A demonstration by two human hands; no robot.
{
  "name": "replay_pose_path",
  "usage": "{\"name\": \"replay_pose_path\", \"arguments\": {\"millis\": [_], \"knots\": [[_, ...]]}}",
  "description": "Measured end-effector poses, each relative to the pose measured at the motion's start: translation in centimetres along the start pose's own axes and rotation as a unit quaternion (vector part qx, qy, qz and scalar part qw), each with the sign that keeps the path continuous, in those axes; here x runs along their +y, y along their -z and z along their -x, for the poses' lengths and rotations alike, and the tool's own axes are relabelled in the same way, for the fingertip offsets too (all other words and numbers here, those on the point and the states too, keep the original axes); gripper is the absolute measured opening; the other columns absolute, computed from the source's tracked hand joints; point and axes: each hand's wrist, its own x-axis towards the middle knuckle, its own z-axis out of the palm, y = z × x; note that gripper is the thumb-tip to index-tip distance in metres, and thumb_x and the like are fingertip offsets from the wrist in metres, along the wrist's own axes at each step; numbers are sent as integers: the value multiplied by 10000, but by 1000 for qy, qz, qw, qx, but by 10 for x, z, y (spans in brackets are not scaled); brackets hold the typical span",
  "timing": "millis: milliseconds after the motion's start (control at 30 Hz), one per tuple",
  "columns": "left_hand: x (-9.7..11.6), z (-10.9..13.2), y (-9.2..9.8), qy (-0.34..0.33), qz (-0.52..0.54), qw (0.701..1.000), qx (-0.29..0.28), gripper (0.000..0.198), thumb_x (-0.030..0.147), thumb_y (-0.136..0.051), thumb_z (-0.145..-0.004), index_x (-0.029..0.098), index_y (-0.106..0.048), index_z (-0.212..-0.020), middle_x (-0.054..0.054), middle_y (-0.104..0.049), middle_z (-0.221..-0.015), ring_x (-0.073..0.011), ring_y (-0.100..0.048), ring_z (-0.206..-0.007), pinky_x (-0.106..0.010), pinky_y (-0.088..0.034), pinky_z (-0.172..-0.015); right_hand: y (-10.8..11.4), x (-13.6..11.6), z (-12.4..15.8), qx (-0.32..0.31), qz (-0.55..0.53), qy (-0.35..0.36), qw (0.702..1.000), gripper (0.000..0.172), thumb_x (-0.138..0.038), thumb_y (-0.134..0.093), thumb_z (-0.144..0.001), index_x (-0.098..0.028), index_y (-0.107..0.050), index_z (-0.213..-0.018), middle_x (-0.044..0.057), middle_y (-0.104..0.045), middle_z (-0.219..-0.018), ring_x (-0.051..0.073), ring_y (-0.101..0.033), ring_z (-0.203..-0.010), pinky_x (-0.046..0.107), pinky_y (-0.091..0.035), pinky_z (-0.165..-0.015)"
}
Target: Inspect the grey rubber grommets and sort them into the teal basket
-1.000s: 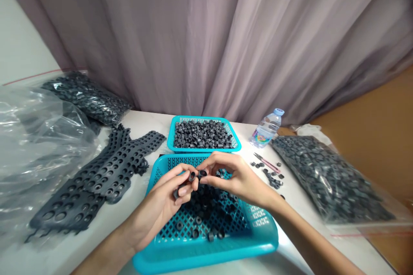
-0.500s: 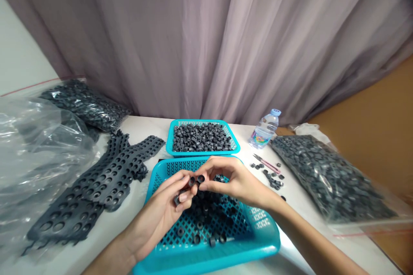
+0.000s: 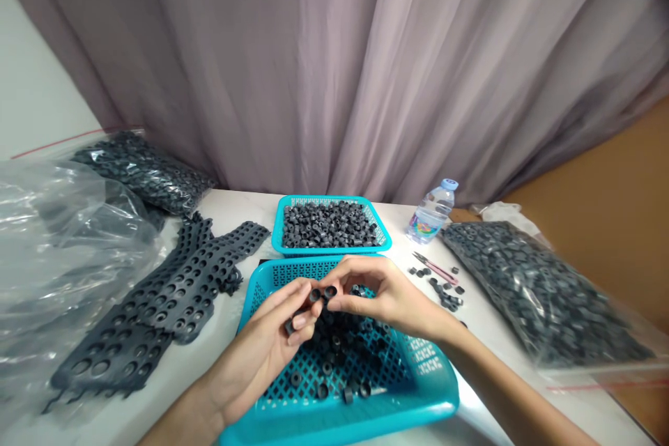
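Over the near basket [image 3: 418, 397] at the front edge of the table [image 3: 230, 334], both hands meet. Left hand [image 3: 272, 341] has its thumb and fingers pinched together on a small dark ring [image 3: 314, 295], with another ring showing lower in the same fingers. Right hand [image 3: 387, 296] pinches a second ring [image 3: 330, 291] between thumb and forefinger, and the two rings sit just beside each other, touching or nearly so. Below the hands more loose rings lie on the basket's mesh floor. A far basket [image 3: 279, 223], full of rings, stands just behind the near one. Toward the left edge lie punched rubber sheets [image 3: 172, 293] and clear plastic bags [image 3: 63, 237]. Toward the right edge are a water bottle [image 3: 433, 212], small snips [image 3: 433, 266], a few stray rings and a filled bag [image 3: 538, 293].
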Motion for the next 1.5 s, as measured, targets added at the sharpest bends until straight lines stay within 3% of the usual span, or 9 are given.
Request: {"name": "replay_pose_path", "arguments": {"millis": [200, 467, 700, 1300, 1400, 1500], "knots": [[1, 0, 0, 2, 20, 1000, 22, 131, 187, -672, -998, 83, -746, -1029, -84, -580, -945, -71, -443, -718, -159, -470, -643, 1, -2, 1, 8, 26, 20, 999, 239, -340, -805, -903, -218, -785, -1108, 33, -729, -970, 144, -650, -843, 285, -531, -789], [3, 0, 1, 4, 20, 1000, 5, 153, 183, -621, -1027, 90, -741, -1019, -79, -574, -941, -68, -418, -701, -155, -452, -629, 3, -7, 1, 12, 76, 36, 996, 227, -319, -790, -920, -251, -779, -1137, 16, -724, -984, 152, -672, -886, 294, -538, -817], [9, 3, 3, -20, -35, 999, -27, 192, 270, -679, -1006, 102, -744, -1072, -68, -567, -950, -70, -386, -712, -144, -440, -655, 10, -12, 3, 23, 140, 45, 989, 184, -317, -782, -928, -258, -773, -1102, 0, -743, -980, 146, -674, -868, 285, -541, -805], [15, 0, 6, -29, -119, 992, -21, 250, 300, -635, -1028, 136, -732, -1190, -78, -621, -1013, -88, -410, -762, -162, -406, -701, 17, -10, 4, 1, 173, 27, 984, 199, -383, -709, -984, -272, -747, -1145, 7, -728, -1041, 155, -666, -910, 305, -550, -837], [14, -1, 8, -38, -212, 976, -15, 261, 350, -643, -1020, 180, -712, -1205, -58, -636, -1029, -100, -444, -804, -176, -386, -715, 22, -7, 9, -31, 239, 5, 970, 336, -420, -677, -1000, -296, -669, -1312, 51, -658, -1270, 180, -670, -1005, 354, -575, -908], [11, -3, 10, -60, -310, 949, 15, 343, 474, -647, -1002, 206, -684, -1213, -46, -650, -1015, -125, -491, -868, -200, -376, -732, 18, -8, 13, 2, 332, 6, 943, 509, -402, -618, -1032, -326, -482, -1516, 110, -433, -1536, 244, -610, -1215, 448, -548, -1039]]}}
